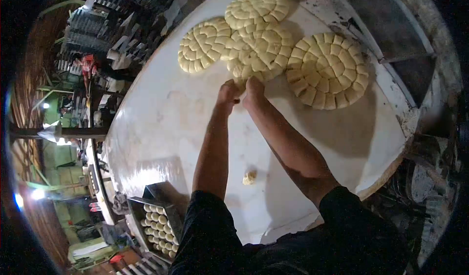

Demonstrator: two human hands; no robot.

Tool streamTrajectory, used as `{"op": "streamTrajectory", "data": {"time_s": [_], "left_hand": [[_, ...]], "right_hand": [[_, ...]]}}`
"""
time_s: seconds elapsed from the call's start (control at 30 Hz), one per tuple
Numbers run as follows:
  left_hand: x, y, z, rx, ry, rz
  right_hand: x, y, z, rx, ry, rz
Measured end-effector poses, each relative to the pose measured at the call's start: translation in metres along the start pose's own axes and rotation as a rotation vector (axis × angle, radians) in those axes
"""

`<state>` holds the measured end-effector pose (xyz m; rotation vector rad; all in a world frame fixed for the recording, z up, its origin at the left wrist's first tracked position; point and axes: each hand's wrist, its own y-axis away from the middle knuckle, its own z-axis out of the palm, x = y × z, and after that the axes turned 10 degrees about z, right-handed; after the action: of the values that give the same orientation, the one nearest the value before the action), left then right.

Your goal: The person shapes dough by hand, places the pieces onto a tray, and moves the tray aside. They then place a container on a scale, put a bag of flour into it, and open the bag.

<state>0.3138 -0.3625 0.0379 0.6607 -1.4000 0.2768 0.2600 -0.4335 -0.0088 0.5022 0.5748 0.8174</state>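
My left hand and my right hand are side by side at the near edge of the middle dough round. Both hands look closed on dough at that edge, though the fingertips are partly hidden. This round is cut into many small blocks, and its near side is uneven. Touching it or close around it lie three more cut rounds: a far dough round, a left dough round and a right dough round. A small loose dough lump rests between my forearms.
The pale worktable has a curved-looking edge. At lower left stands a dark metal tray holding rows of dough balls. A metal frame borders the far right. A person in red is in the left background.
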Motion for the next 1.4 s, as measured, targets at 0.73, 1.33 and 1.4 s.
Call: {"op": "streamTrajectory", "data": {"time_s": [0.73, 1.33, 1.4], "left_hand": [[-0.080, 0.165, 0.034, 0.354, -0.478, 0.210], [-0.063, 0.485, 0.014, 0.450, -0.236, 0.478], [-0.079, 0.496, 0.008, 0.568, -0.183, 0.585]], "right_hand": [[-0.009, 0.153, -0.102, 0.173, 0.600, 0.132], [-0.009, 0.405, -0.194, -0.199, 0.810, -0.352], [-0.039, 0.393, -0.207, -0.219, 0.838, -0.530]]}}
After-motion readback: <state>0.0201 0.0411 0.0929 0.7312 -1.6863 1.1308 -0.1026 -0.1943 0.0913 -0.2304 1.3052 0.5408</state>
